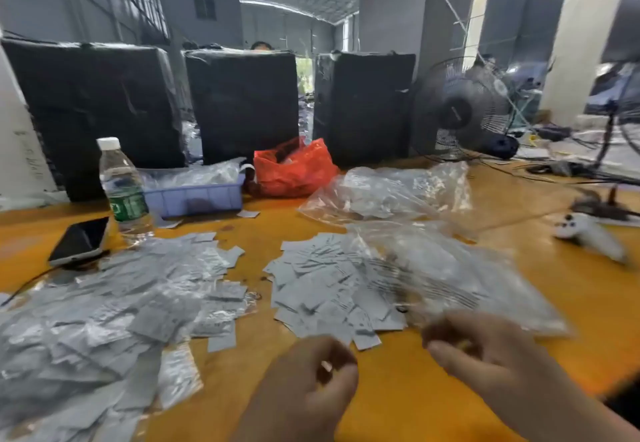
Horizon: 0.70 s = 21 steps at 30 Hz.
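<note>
Your left hand (304, 382) hovers low over the near edge of the orange-yellow wooden table (398, 400), its fingers curled in toward the thumb; a small pale glint shows between them, and you cannot tell whether it pinches something or nothing. Your right hand (485, 355) is just to its right, blurred, with its fingers bent toward the near edge of the clear crumpled plastic bag (467, 268); whether it grips that edge cannot be told. Just beyond both hands lies the pile of small grey rectangular packets (329, 289), spread flat on the table and partly under the left side of that bag. To the left, apart from it, is a larger heap of grey and silvery foil packets (104, 303). Farther left lie a black smartphone (79, 239) and, beside it, an upright clear plastic water bottle with a white cap and green label (123, 189). Behind stand a blue plastic tray (197, 196), a red-orange plastic bag (294, 168) and a second clear plastic bag (388, 192). At far right rests a white game controller (588, 234).
</note>
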{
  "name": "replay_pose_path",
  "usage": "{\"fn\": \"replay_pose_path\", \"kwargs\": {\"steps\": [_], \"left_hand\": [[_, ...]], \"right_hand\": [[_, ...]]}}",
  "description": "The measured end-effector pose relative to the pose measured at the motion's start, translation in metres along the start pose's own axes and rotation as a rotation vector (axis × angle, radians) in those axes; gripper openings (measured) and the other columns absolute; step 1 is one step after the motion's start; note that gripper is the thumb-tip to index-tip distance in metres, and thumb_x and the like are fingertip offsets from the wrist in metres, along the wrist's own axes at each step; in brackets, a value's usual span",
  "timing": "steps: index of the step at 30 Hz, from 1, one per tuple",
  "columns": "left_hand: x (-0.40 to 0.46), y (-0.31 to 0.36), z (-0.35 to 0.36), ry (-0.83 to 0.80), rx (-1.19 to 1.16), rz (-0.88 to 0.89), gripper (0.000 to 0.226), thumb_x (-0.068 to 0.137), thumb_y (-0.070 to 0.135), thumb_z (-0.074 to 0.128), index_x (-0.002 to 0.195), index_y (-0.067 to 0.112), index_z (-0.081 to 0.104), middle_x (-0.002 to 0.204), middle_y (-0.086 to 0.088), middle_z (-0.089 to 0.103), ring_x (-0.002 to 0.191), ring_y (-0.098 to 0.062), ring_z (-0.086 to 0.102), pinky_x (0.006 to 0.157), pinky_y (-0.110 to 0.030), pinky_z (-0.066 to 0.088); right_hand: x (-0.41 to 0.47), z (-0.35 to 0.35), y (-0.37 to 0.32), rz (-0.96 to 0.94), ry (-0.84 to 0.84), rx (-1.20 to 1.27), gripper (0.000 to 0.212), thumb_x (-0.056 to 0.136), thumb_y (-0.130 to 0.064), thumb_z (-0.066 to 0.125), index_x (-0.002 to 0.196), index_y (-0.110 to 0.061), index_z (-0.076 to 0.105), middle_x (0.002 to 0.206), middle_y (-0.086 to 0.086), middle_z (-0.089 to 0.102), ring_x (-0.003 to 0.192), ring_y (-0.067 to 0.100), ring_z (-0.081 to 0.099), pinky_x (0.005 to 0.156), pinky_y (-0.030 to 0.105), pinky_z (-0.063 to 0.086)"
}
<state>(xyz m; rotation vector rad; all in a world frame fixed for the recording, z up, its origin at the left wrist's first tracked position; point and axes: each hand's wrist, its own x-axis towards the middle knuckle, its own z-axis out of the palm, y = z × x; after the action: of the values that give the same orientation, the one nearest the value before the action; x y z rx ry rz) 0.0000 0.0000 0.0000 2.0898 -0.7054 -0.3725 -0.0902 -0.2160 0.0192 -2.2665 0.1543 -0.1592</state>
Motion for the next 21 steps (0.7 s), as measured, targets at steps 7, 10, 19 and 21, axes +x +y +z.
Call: {"fn": "replay_pose_path", "kwargs": {"steps": [7,10,19,21], "left_hand": [[0.083,-0.004,0.028,0.115,0.647,0.089,0.035,0.1,0.037,0.038,0.131,0.024,0.049,0.137,0.005,0.043,0.123,-0.019,0.038,0.102,-0.037,0.037],[0.104,-0.004,0.025,0.171,0.733,0.052,0.031,0.099,0.029,0.036,0.124,0.02,0.052,0.125,0.0,0.052,0.115,-0.024,0.044,0.095,-0.039,0.04],[0.133,0.0,0.037,0.293,0.577,0.25,0.034,0.094,0.027,0.046,0.126,0.022,0.056,0.127,0.001,0.05,0.121,-0.021,0.039,0.101,-0.036,0.034],[0.14,0.006,0.042,0.256,0.593,0.397,0.045,0.095,0.024,0.044,0.141,0.023,0.045,0.143,0.001,0.042,0.132,-0.021,0.03,0.11,-0.035,0.025]], "right_hand": [[0.06,0.004,0.018,-0.185,0.343,-0.36,0.026,0.097,-0.005,0.049,0.115,-0.012,0.066,0.118,-0.004,0.058,0.105,0.006,0.05,0.089,0.004,0.035],[0.091,0.0,0.027,-0.005,0.31,-0.469,0.033,0.097,-0.006,0.041,0.123,-0.01,0.06,0.126,0.006,0.058,0.113,0.023,0.053,0.093,0.026,0.043],[0.115,-0.003,0.044,0.164,0.369,-0.468,0.033,0.092,-0.001,0.039,0.12,-0.007,0.058,0.105,0.015,0.062,0.091,0.029,0.061,0.073,0.04,0.054],[0.115,0.0,0.044,0.227,0.277,-0.736,0.031,0.091,-0.006,0.043,0.118,-0.011,0.059,0.115,0.01,0.056,0.106,0.03,0.053,0.08,0.037,0.05]]}}
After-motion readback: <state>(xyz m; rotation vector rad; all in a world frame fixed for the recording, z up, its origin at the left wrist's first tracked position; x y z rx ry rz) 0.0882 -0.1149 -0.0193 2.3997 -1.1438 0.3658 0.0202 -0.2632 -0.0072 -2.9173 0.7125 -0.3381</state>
